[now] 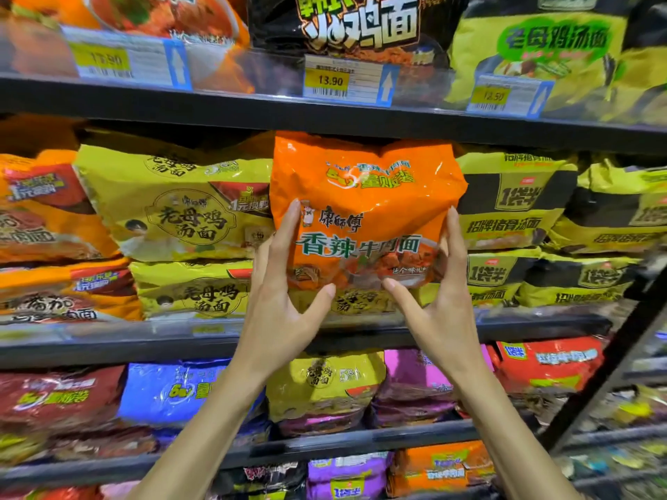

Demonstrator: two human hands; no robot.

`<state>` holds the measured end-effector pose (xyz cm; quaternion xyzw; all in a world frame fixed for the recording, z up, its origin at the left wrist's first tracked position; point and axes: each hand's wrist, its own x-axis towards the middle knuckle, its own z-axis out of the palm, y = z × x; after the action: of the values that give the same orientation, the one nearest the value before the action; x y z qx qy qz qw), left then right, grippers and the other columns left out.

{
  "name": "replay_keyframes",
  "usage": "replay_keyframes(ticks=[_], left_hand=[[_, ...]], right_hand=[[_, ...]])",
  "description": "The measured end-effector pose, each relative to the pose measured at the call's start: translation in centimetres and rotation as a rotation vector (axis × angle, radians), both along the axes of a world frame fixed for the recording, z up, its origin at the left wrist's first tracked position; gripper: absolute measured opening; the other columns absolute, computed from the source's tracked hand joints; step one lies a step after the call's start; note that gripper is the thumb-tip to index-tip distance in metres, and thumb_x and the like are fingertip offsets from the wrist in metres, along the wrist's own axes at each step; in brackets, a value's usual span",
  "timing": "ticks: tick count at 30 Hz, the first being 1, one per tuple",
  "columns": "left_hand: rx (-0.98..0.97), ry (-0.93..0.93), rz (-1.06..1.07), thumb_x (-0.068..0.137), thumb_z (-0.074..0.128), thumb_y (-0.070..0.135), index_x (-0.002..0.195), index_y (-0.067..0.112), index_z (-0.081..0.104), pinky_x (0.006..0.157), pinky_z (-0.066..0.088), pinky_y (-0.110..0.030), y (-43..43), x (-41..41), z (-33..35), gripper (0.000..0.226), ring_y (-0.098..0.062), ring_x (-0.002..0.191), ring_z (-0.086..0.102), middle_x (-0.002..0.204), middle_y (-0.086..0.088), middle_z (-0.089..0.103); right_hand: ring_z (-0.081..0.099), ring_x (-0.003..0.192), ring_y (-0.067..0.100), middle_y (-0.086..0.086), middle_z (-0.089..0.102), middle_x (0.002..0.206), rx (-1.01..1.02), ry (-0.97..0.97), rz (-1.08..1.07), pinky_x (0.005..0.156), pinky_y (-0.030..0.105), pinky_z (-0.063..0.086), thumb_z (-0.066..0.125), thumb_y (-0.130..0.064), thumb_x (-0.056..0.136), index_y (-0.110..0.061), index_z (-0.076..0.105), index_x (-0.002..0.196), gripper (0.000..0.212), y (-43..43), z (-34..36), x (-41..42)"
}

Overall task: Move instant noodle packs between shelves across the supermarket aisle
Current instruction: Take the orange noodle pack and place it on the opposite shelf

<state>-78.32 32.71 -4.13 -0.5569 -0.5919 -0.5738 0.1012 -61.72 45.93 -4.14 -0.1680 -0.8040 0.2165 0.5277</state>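
The orange noodle pack [364, 196] stands upright in the middle shelf's row, its base on a flat yellow pack [355, 301] at its 6 o'clock and its top crumpled just under the upper shelf edge [325, 117] at 12 o'clock. The left grip [285, 301] clamps its lower left corner and the right grip [436, 301] its lower right, fingers up the sides and thumbs tucked beneath. Both holds sit low on a soft, glossy bag, so the top could flop forward or the film slide through the thumbs. The slot looks tight: yellow packs [173, 207] crowd it at 9 o'clock and black-and-yellow packs [512, 200] at 3 o'clock, so a skewed move could drag a neighbour over the shelf lip [144, 341]. The top may also snag the shelf above.
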Motion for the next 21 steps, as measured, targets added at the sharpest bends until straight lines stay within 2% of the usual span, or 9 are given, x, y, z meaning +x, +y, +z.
replay_keyframes(ticks=[2,4,6,8,11,12,15,19,21], left_hand=[[0.014,-0.035,-0.031,0.091,0.073,0.006,0.157,0.048,0.008,0.105,0.034,-0.004,-0.4,0.1,-0.3,0.102,0.02,0.138,0.029,0.147,0.047,0.017],[0.027,-0.071,-0.067,0.091,0.072,0.002,0.157,0.047,0.01,0.107,0.038,-0.01,-0.9,0.3,-0.2,0.101,0.018,0.137,0.032,0.147,0.043,0.02],[0.033,-0.073,-0.098,0.091,0.071,0.0,0.156,0.047,0.011,0.106,0.04,-0.01,-1.2,0.4,-0.2,0.1,0.015,0.138,0.035,0.148,0.038,0.023],[0.027,-0.055,-0.115,0.09,0.072,-0.002,0.156,0.045,0.013,0.104,0.037,-0.005,-1.7,0.4,-0.4,0.1,0.016,0.137,0.035,0.147,0.035,0.024],[0.016,-0.055,-0.136,0.09,0.071,-0.003,0.156,0.045,0.013,0.105,0.034,-0.003,-2.5,0.2,-0.4,0.099,0.018,0.135,0.035,0.145,0.035,0.025],[0.016,-0.055,-0.142,0.09,0.07,-0.003,0.156,0.044,0.013,0.106,0.034,-0.005,-2.7,0.1,-0.4,0.099,0.017,0.136,0.035,0.146,0.036,0.025],[0.026,-0.064,-0.179,0.091,0.069,-0.004,0.156,0.044,0.014,0.111,0.037,-0.018,-3.7,0.1,-0.2,0.098,0.013,0.139,0.035,0.147,0.036,0.026],[0.067,-0.101,-0.248,0.09,0.068,0.002,0.156,0.047,0.017,0.111,0.044,-0.033,-5.4,0.5,-0.1,0.095,-0.002,0.141,0.041,0.148,0.029,0.029],[0.076,-0.111,-0.268,0.09,0.068,0.003,0.156,0.047,0.018,0.11,0.046,-0.031,-6.3,0.9,0.1,0.094,-0.006,0.141,0.043,0.149,0.024,0.03]], right_hand=[[0.034,0.142,0.003,-0.046,0.016,0.147,-0.008,-0.002,-0.009,0.114,0.039,0.038,0.075,-0.017,0.09,-0.05,-0.001,0.156,0.106,-0.9,-0.2,0.3],[0.032,0.141,-0.002,-0.053,0.014,0.143,-0.021,-0.007,-0.026,0.113,0.031,0.034,0.075,-0.017,0.091,-0.054,-0.003,0.154,0.106,-1.9,-0.3,0.6],[0.028,0.139,-0.01,-0.055,0.012,0.142,-0.027,-0.001,-0.035,0.115,0.034,0.033,0.073,-0.016,0.092,-0.058,-0.003,0.151,0.105,-2.7,-0.1,0.8],[0.021,0.135,-0.024,-0.059,0.01,0.141,-0.026,0.007,-0.043,0.121,0.04,0.027,0.072,-0.01,0.092,-0.05,-0.002,0.152,0.103,-3.4,0.0,1.0],[0.018,0.136,-0.025,-0.056,0.01,0.144,-0.034,0.018,-0.076,0.114,0.008,0.021,0.072,-0.007,0.092,-0.042,0.001,0.154,0.1,-4.3,-0.2,1.1],[0.019,0.14,-0.019,-0.051,0.011,0.149,-0.035,0.025,-0.085,0.112,0.007,0.021,0.072,-0.008,0.092,-0.046,0.002,0.154,0.101,-4.8,-0.1,1.1],[0.021,0.147,-0.006,-0.037,0.015,0.157,-0.037,0.03,-0.103,0.119,0.024,0.024,0.071,-0.012,0.093,-0.058,0.002,0.152,0.101,-6.5,0.3,1.6],[0.017,0.146,-0.011,-0.042,0.012,0.156,-0.027,0.021,-0.119,0.121,0.024,0.02,0.071,-0.014,0.093,-0.06,0.004,0.149,0.099,-9.0,0.7,2.9],[0.016,0.147,-0.012,-0.044,0.012,0.155,-0.035,0.02,-0.128,0.125,0.041,0.019,0.072,-0.015,0.093,-0.058,0.006,0.151,0.098,-10.2,0.9,3.4]])
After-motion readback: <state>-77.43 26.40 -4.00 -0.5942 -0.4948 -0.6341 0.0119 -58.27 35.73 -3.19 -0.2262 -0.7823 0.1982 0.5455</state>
